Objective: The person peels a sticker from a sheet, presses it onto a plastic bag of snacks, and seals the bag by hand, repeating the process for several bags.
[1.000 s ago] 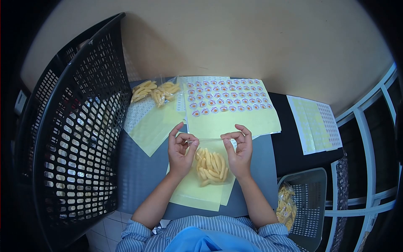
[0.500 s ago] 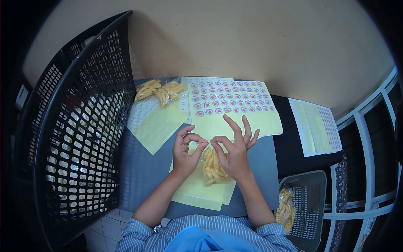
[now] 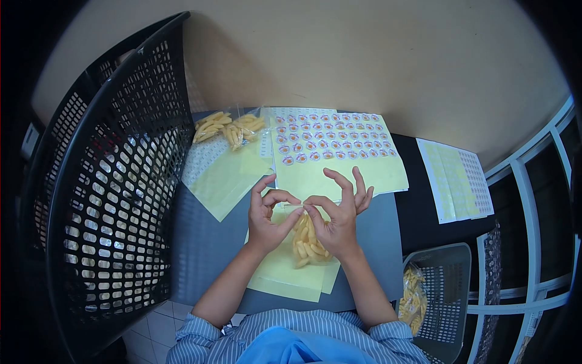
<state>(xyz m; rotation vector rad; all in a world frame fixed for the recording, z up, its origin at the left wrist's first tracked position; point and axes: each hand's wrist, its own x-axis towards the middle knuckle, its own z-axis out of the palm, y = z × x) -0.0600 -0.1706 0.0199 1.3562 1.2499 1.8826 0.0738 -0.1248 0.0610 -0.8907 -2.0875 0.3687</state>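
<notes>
Thumb and forefinger of the left hand (image 3: 265, 227) and of the right hand (image 3: 344, 229) pinch the gathered top of one clear plastic bag (image 3: 308, 247), their tips almost meeting near the centre of the frame. The right hand's other fingers fan upward; the left hand's are loosely curled. A second ago the hands were apart, with the bag's top stretched flat between them; now they have come together and the top is bunched narrow, though the fingertips hide whether it is closed. The bag hangs just below them, holding pale yellow, finger-shaped snacks, too overlapped to count. Under it, at lower centre, lie at least two overlapping yellow sheets (image 3: 282, 280) on one grey table (image 3: 376, 236). Above the hands, one sticker sheet (image 3: 342, 174) carries rows of small round stickers, too many to count surely, with more paper beneath. At upper left, at least two filled bags (image 3: 212, 125) rest on patterned paper, with yellow paper (image 3: 219, 182) below them. At right, one more sheet stack (image 3: 447, 182) lies on black cloth (image 3: 418, 227). A large black basket (image 3: 115, 182) fills the left side; one smaller grey basket (image 3: 451, 297) at lower right holds bagged snacks (image 3: 413, 300), number unclear.
</notes>
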